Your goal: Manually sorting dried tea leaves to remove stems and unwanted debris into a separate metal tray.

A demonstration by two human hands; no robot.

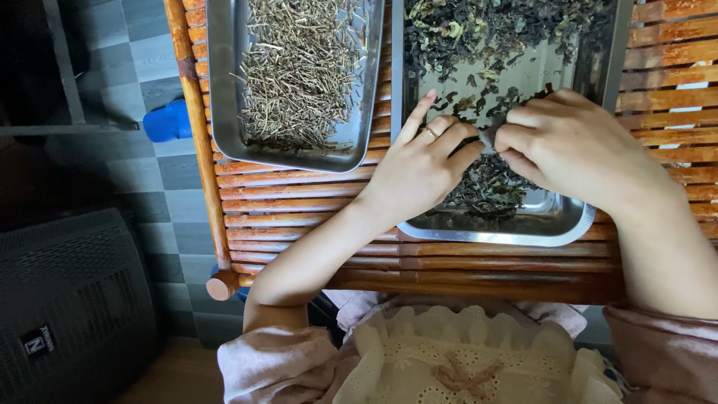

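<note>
Left hand (pixel 422 168) and right hand (pixel 568 142) pinch together on one dried leaf piece (pixel 488 138) over right tray (pixel 523 232) | sorted stems (pixel 299 67) fill left tray (pixel 224 112) beside it | many leaves (pixel 486 30) unsorted

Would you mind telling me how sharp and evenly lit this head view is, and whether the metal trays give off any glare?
Head view: sharp on both hands, left hand and right hand; soft daylight, no hard shadows; mild pale sheen on the bare floor of the right tray, rim of the left tray dull grey; the floor at left falls dark; table slats bow slightly from the wide lens.
</note>
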